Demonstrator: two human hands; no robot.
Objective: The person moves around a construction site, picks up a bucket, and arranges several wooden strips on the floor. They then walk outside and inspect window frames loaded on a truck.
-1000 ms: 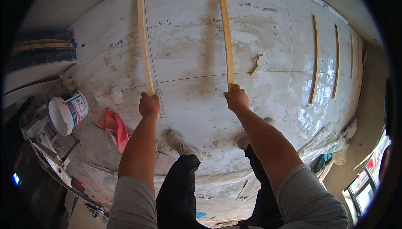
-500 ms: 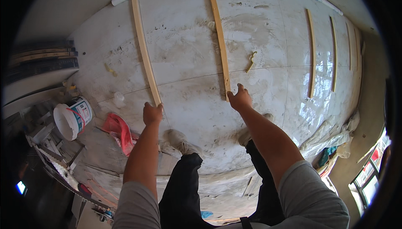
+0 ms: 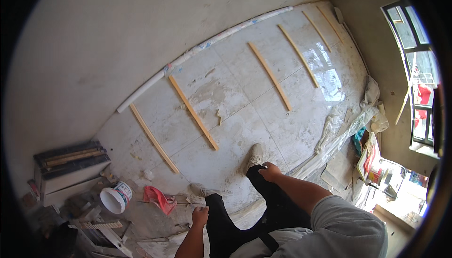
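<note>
My left hand (image 3: 200, 216) hangs beside my left knee, its fingers curled in with nothing visible in them. Over my right knee is my right hand (image 3: 270, 172), also loosely closed and holding nothing that shows. Several wooden strips lie apart in a slanting row across the tiled floor. The leftmost strip (image 3: 154, 139) and the second strip (image 3: 193, 113) have their near ends closest to my feet; neither hand touches them. Farther right lies a third strip (image 3: 270, 75). A small yellowish piece (image 3: 219, 117) rests beside the second strip.
A long white roll (image 3: 202, 45) runs along the wall's foot. At left stand a white bucket (image 3: 117, 197), a red bag (image 3: 159, 199) and stacked dark-edged boards (image 3: 70, 161). Crumpled plastic sheeting (image 3: 351, 125) lies at right below the window (image 3: 414, 69).
Both hands have left the near ends of the two left strips and drawn back to my knees. My view has swung right and risen, showing more wall and window.
</note>
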